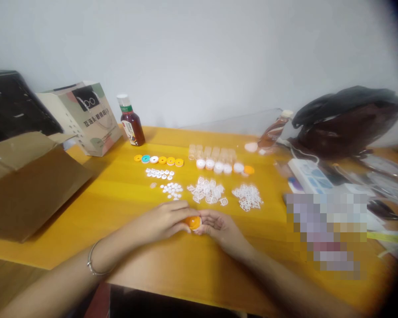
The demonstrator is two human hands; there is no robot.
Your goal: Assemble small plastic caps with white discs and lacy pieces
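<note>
Between my two hands is a small round orange cap [194,222] with a pale rim, held just above the table near its front. My left hand [173,219] has its fingers closed on the cap's left side, with a bracelet [90,259] on that wrist. My right hand [220,227] pinches the cap's right edge between thumb and fingers. Just beyond the hands lie a pile of white openwork plastic pieces [207,191], a second such pile [247,197] to its right, and small white discs [172,190] to the left.
Behind these are a row of coloured rings [162,160], white caps [218,167] and clear cups [215,153]. A dark drink bottle [132,123] stands at the back. A cardboard box [33,185] and paper bag [89,119] occupy the left; a power strip [310,176] and dark bag [345,123] the right.
</note>
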